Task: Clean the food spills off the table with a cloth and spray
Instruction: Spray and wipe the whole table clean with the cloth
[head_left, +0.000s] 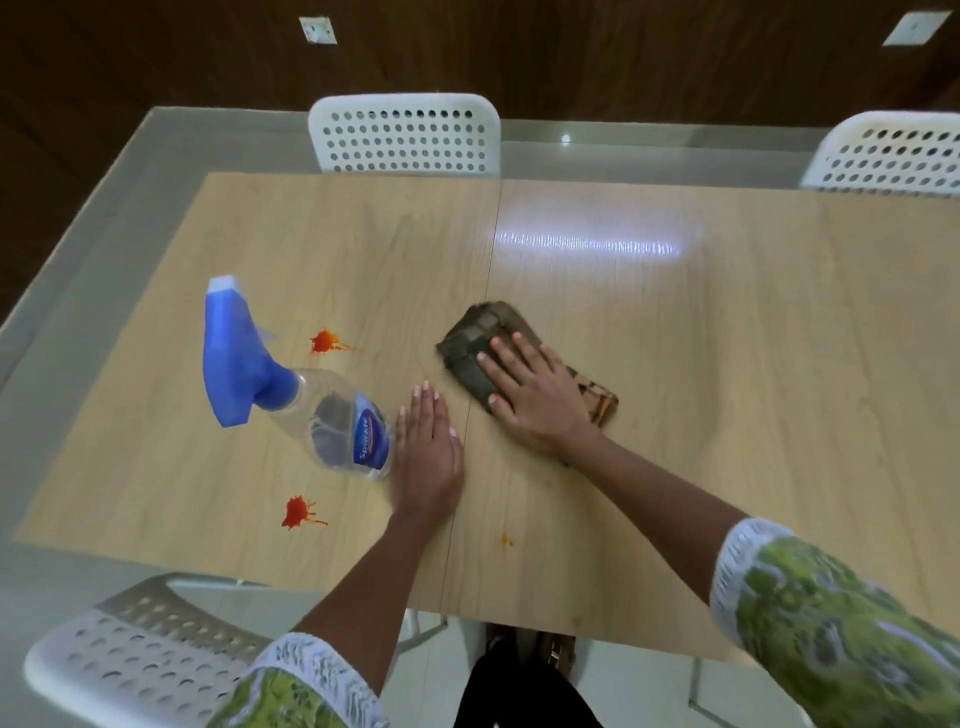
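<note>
Head view: my right hand (537, 395) presses flat, fingers straight, on the folded brown checked cloth (480, 338) mid-table, so I judge wiping is underway. My left hand (428, 457) rests flat, holding nothing, beside the clear spray bottle (332, 415) with its blue trigger. 2 red splats (324, 341) (298, 512) near the wood-grain table's (727, 364) left edge want spraying next.

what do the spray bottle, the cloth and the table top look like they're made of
Spray bottle: clear glossy plastic body, see-through, with an opaque blue plastic trigger head.
Cloth: dark brownish woven fabric, matte, folded and creased under the right hand.
Table top: pale wood-grain surface, probably laminate; smooth semi-gloss, since it mirrors a light streak.
</note>
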